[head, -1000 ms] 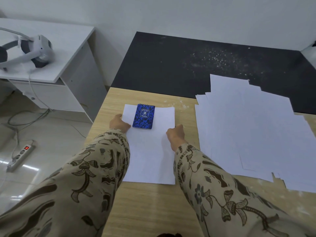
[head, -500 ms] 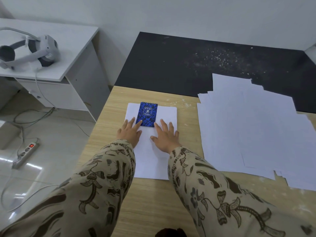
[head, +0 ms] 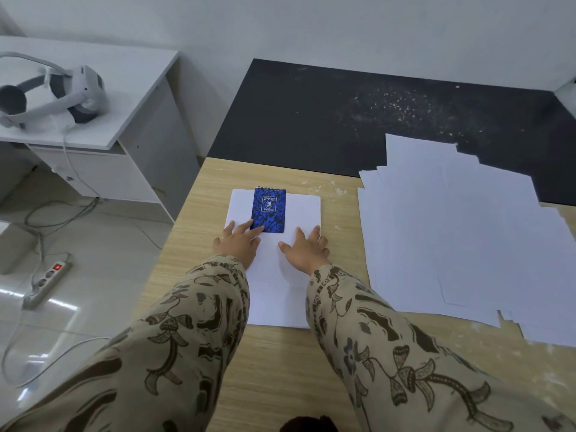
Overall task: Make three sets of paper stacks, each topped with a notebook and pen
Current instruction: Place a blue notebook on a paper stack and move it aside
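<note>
A neat white paper stack (head: 304,210) lies on the wooden table (head: 199,210), with a small blue patterned notebook (head: 269,209) at its far end. My left hand (head: 238,241) lies flat on the stack, its fingertips touching the notebook's near left corner. My right hand (head: 307,249) rests flat on the paper just right of the notebook, fingers spread. A wide, loose spread of white sheets (head: 461,232) covers the right part of the table. No pen is in sight.
A black mat (head: 327,116) lies behind the table against the wall. To the left stands a white desk (head: 131,88) with a VR headset (head: 53,92). A power strip (head: 46,282) and cables lie on the tiled floor at the left.
Both hands went from curled at the stack's side edges to flat on top of the paper. The notebook now sits farther up the stack, and my right hand has shifted slightly right.
</note>
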